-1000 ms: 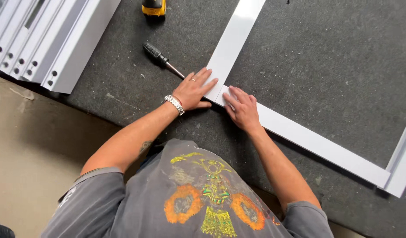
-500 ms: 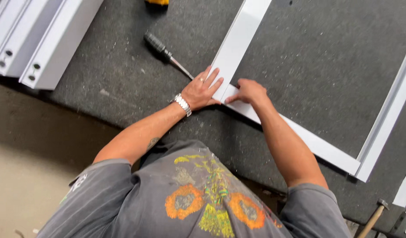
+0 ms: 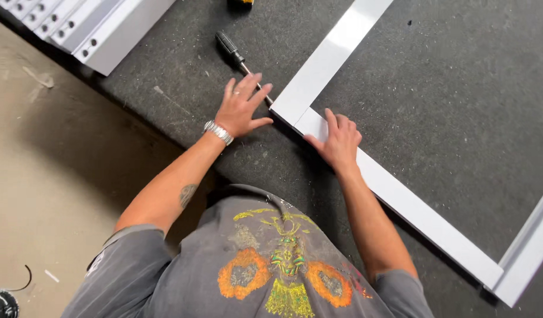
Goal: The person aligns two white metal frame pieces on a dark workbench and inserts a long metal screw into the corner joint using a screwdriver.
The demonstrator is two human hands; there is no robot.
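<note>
You have two hands on the worktop: left hand, right hand. One screwdriver lies at eleven o'clock. One white frame shows three bars. One stack of white rails sits at ten o'clock.

Our hands at the frame corner on the mat

Our left hand lies on the mat just left of the frame corner, over the screwdriver shaft; our right hand rests on the frame's near rail. Stacked profiles lie far left.
</note>
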